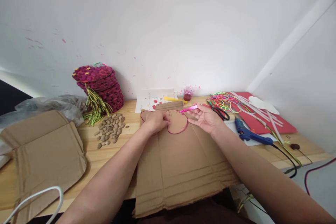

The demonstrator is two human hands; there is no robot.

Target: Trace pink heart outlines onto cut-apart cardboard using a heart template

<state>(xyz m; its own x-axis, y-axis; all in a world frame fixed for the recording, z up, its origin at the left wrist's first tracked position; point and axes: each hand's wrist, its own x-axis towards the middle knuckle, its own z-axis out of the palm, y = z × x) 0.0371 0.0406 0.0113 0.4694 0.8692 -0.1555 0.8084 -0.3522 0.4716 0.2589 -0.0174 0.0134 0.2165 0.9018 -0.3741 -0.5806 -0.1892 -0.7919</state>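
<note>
A flattened cardboard sheet (178, 164) lies on the wooden table in front of me, with a pink heart outline (181, 131) drawn near its far edge. My left hand (156, 120) rests palm down on the left half of the heart, fingers curled against the cardboard. My right hand (206, 117) is turned palm up just right of the heart and pinches a pink marker (189, 109), whose tip points left above the drawing.
A second cardboard piece (44, 154) lies left. Seeds (111, 129) and a stack of magenta woven discs (101, 84) sit at the back left. On the right are black scissors (220, 112), neon cords (223, 100), a blue glue gun (249, 134), red sheet (265, 120).
</note>
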